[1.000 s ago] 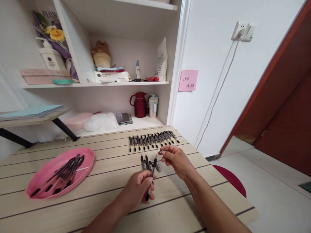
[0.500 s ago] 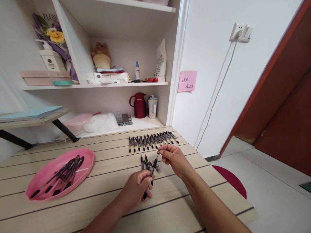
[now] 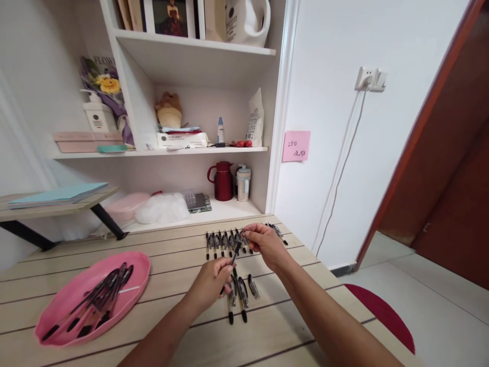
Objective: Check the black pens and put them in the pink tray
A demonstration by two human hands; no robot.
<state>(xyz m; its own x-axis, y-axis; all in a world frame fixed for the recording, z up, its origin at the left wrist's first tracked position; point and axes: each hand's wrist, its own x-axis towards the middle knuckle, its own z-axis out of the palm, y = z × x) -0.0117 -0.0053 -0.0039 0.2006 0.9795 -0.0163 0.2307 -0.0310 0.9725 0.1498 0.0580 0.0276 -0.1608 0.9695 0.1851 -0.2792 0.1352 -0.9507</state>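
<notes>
My left hand (image 3: 212, 283) is closed around an uncapped black gel pen (image 3: 236, 254), its tip tilted up toward the right. My right hand (image 3: 263, 243) is pinched just beyond that tip; whatever its fingertips hold is too small to make out. Below the hands lie two uncapped pens (image 3: 243, 306), with clear-and-black caps beside them. A loose cap (image 3: 253, 286) rests to their right. Behind my hands runs a row of pens and caps (image 3: 219, 244), partly hidden by my right hand.
A pink scalloped tray (image 3: 142, 285) with several pens and a white stick stands at the left. A small raised shelf (image 3: 69, 204) is behind it. A red jug (image 3: 223, 181) and a cup (image 3: 243, 182) stand on the cabinet's bottom shelf at the back.
The view has tilted upward. Both hands have moved with the pen away from me toward the row, uncovering more of the two pens and the loose cap.
</notes>
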